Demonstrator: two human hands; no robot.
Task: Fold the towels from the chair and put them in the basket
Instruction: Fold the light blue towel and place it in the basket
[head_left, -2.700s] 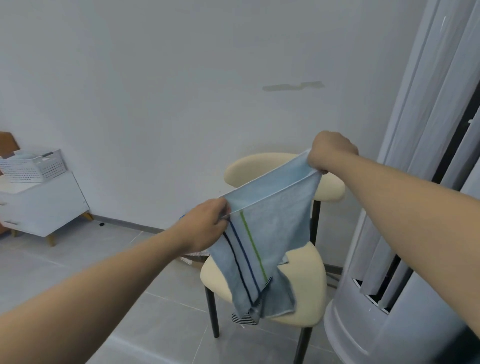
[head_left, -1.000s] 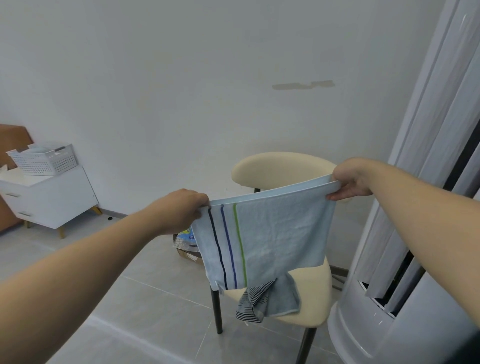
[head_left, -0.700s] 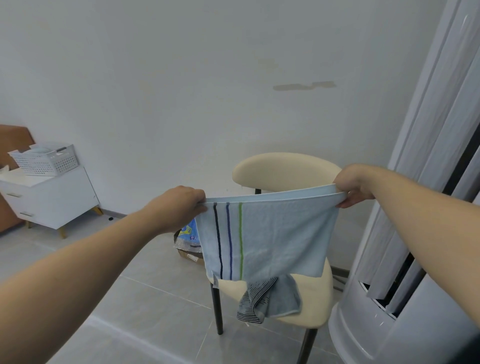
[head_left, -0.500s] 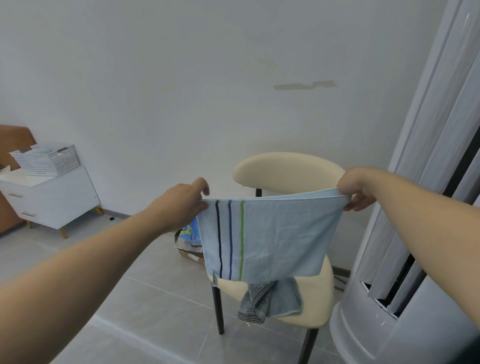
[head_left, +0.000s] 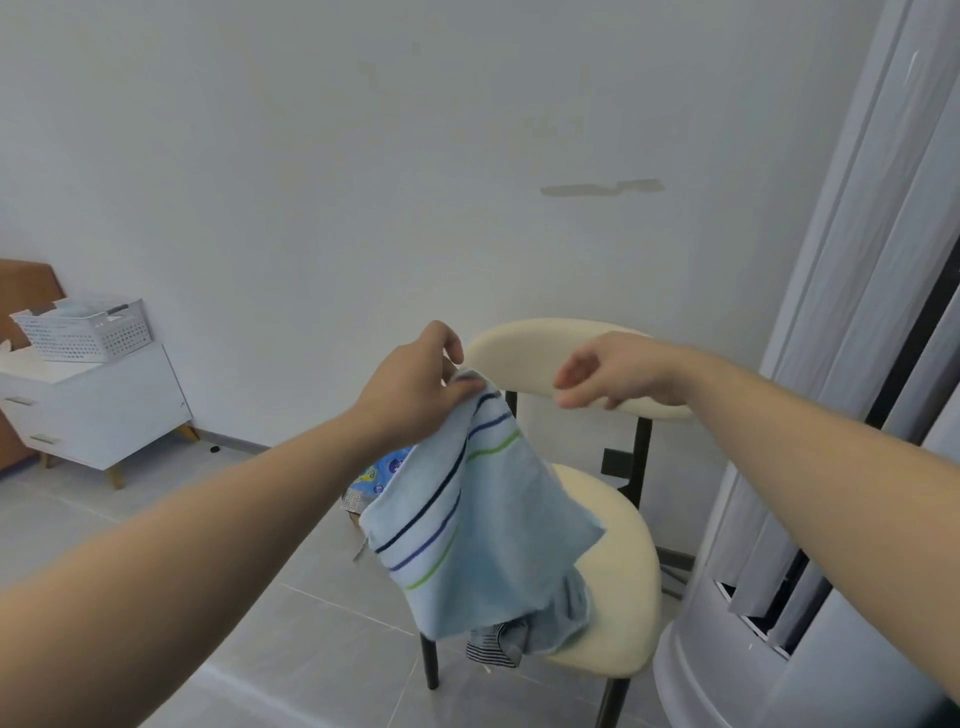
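A light blue towel (head_left: 488, 525) with dark blue and green stripes hangs folded from my left hand (head_left: 421, 384), which pinches its top corners. My right hand (head_left: 608, 371) hovers to the right of it with loosely curled fingers and holds nothing. Below the towel stands a cream chair (head_left: 618, 571) with black legs. A second towel (head_left: 540, 629), blue with a dark striped edge, lies bunched on the seat's front. Far off at the left, a white perforated basket (head_left: 85, 330) sits on a low white cabinet (head_left: 98, 410).
A tall white cylindrical unit with vertical slats (head_left: 810, 519) stands close on the right of the chair. A colourful packet (head_left: 382, 470) lies on the grey tiled floor behind the towel. A white wall closes the back.
The towel was stretched wide between both hands. The right hand has brought its end to the left hand and let go; the towel now hangs doubled from the left hand alone.
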